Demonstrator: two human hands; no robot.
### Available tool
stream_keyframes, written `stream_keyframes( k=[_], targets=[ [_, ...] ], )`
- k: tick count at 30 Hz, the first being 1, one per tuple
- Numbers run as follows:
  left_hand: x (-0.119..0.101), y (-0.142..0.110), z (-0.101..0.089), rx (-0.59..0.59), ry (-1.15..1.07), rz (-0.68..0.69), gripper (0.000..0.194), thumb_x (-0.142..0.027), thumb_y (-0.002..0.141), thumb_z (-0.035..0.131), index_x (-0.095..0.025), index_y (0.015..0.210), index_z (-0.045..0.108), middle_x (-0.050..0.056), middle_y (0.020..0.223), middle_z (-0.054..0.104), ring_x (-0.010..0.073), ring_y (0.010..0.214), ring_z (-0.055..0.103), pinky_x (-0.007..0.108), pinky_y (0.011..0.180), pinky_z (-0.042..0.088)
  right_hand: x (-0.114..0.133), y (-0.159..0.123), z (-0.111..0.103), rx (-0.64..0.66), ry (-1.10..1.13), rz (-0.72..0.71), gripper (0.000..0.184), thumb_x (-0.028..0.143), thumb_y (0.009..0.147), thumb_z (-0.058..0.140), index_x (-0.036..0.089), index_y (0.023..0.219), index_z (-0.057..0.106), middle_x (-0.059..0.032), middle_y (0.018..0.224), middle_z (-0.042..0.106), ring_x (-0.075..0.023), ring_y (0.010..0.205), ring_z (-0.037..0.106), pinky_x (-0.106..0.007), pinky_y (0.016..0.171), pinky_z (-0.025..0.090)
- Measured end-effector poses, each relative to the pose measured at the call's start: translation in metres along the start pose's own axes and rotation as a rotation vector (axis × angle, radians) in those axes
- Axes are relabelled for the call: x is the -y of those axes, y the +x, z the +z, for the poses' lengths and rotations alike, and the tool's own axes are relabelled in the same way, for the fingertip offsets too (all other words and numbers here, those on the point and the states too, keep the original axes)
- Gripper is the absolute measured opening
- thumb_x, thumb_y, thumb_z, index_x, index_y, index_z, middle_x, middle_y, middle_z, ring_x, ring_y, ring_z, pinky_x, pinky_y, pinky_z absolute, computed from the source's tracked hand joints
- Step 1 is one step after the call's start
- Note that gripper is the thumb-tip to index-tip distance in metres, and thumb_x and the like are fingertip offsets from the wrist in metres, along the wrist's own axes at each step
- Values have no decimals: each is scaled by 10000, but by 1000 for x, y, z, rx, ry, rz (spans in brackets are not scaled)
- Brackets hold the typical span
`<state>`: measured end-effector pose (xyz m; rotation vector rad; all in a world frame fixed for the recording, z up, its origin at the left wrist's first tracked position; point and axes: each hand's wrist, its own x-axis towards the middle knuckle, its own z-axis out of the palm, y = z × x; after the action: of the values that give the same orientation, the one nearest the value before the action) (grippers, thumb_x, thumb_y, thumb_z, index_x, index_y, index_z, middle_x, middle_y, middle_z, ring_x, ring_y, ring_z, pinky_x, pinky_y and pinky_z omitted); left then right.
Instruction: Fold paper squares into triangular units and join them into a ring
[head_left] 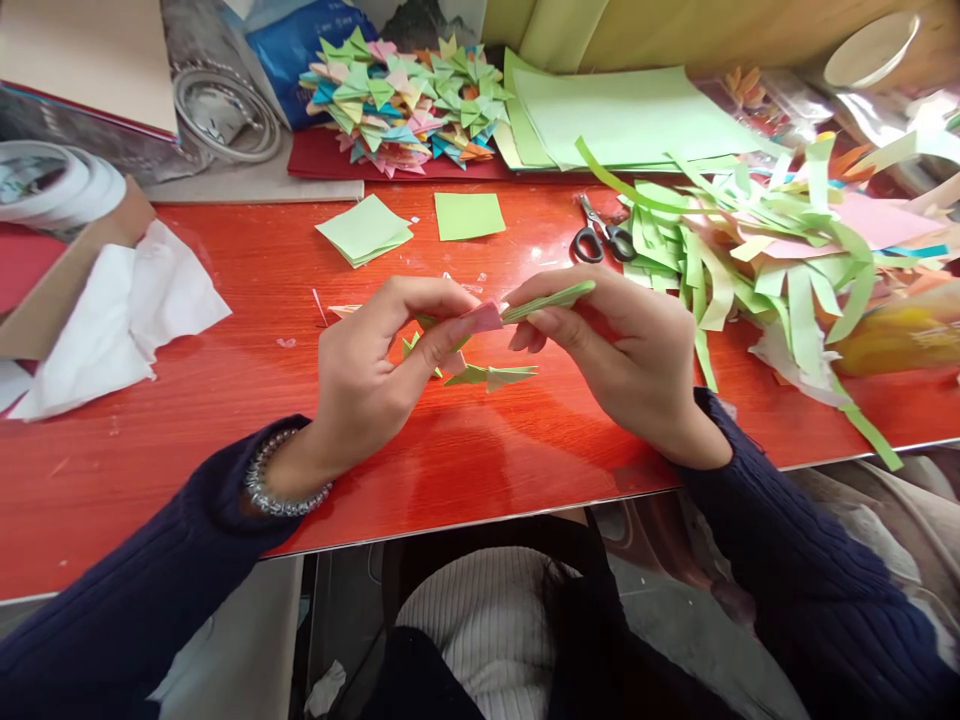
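- Head view: the left hand [382, 350] pinches the pink paper [487, 317] above the desk [570, 445].
- Right of the pink paper, the right hand [626, 350] grasps the folded green paper [556, 299], long axis sideways, left end just beside the pink paper.

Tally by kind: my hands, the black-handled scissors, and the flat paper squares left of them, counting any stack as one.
Hands, left hand and right hand: 2
Scissors: 1
Paper squares, pale green stack and brighter green square: 2
Total: 5
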<state>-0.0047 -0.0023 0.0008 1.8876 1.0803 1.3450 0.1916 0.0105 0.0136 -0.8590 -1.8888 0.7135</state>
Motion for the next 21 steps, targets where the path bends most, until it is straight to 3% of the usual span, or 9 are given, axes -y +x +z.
stream_keyframes(
  k=[8,15,21],
  targets=[
    [9,2,5,-76,-34,146,82,-289,870,655,-293,943,618,-17,936,697,170,917,681,407,849,580,2,-4,-2,-24,-45,-40,155,281,928,569,242,1014,691,-8,939,712,-135,809,697,-303,786,603],
    [6,2,3,-40,-63,140,69,-326,896,616,-268,921,586,-8,946,696,166,909,683,412,860,585,1,-7,-6,-3,-87,-156,208,191,916,567,291,1041,699,21,1016,721,-168,955,687,-366,868,589],
    [7,1,3,-30,-26,131,84,-344,908,593,-267,922,564,-1,946,690,167,915,681,392,812,598,1,-5,-6,-7,-93,-259,301,120,897,573,344,1061,691,26,1033,729,-145,953,689,-297,840,595]
  ],
)
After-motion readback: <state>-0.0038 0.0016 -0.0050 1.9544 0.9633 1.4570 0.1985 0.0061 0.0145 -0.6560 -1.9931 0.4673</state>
